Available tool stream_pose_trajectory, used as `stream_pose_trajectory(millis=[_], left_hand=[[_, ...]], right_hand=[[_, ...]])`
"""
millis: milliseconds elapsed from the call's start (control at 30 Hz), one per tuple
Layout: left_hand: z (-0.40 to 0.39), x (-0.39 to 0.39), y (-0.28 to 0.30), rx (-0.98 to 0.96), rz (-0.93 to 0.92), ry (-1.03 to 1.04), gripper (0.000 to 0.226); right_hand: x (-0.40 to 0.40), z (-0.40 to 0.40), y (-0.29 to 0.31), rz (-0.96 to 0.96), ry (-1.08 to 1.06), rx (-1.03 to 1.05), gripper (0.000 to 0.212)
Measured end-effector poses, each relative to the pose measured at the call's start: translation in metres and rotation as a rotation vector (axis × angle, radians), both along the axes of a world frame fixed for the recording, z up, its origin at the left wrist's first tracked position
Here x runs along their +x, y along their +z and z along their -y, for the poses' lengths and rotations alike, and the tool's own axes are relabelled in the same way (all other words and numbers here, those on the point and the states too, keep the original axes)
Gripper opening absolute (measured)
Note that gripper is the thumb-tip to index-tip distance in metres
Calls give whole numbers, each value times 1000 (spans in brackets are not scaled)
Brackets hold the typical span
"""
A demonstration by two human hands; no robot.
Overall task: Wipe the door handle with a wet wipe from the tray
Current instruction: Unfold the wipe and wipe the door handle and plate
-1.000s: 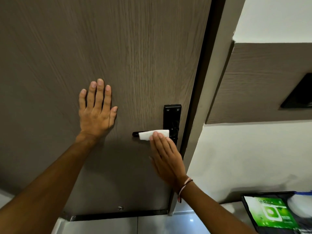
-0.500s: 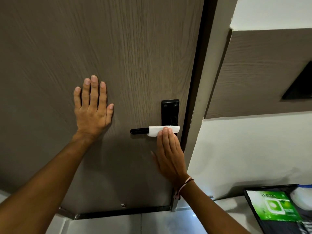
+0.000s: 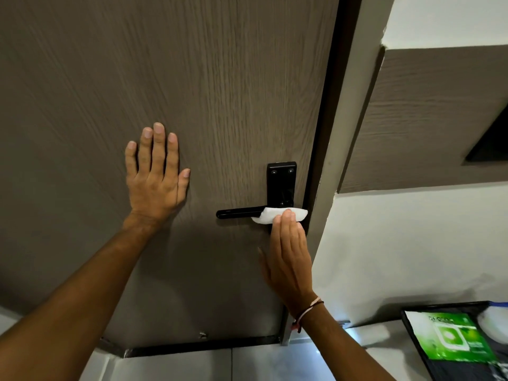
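A black lever door handle [image 3: 237,213] with a black backplate [image 3: 281,185] sits on the right side of a brown wood-grain door [image 3: 192,78]. A folded white wet wipe [image 3: 268,215] is wrapped over the handle's inner end, close to the backplate. My right hand [image 3: 288,257] reaches up from below, its fingers pressing the wipe onto the handle. My left hand [image 3: 156,177] lies flat on the door, fingers spread, to the left of the handle. A black tray [image 3: 412,328] at the bottom right holds a green wet-wipe packet [image 3: 453,339].
The door frame [image 3: 338,160] runs beside the handle on the right, with a white wall [image 3: 412,243] and a brown panel [image 3: 426,119] past it. A white bundle [image 3: 494,323] lies at the tray's far right edge. Glossy floor tiles [image 3: 220,364] show below the door.
My right hand has slid the wipe along the handle from its outer part rightward to the backplate end, uncovering the lever's left tip. My left hand has stayed flat on the door.
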State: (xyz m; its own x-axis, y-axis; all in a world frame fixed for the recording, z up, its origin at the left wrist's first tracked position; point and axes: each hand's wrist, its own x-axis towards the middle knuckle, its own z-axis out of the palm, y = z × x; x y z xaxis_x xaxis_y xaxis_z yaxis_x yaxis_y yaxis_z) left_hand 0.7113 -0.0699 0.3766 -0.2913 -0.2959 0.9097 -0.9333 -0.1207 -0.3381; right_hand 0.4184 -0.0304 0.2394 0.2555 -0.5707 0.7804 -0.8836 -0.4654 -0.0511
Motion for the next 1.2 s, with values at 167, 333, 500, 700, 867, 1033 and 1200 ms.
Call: stream_pose_trajectory(millis=[167,333,500,700,867,1033,1200], left_hand=[[-1,1,-1,5,-4,16,69],[-1,2,-2,15,-19,13,70],[0,1,-2,23,-23,15,70],[0,1,-1,25,-11,27,69],[-1,0,0,16,-9,25,69],[-4,-3,2,29,-1,9,69],[-5,-5,4,40,-4,23,69]], right_hand=[[17,-11,8,-29,57,-40,79],[31,-10,23,-91,152,-90,79],[54,-5,37,-149,285,-81,83],[59,2,31,-204,303,-130,85],[27,3,15,-215,202,-161,72],[-9,5,14,-160,80,-105,87],[-16,14,27,-23,107,-50,73]])
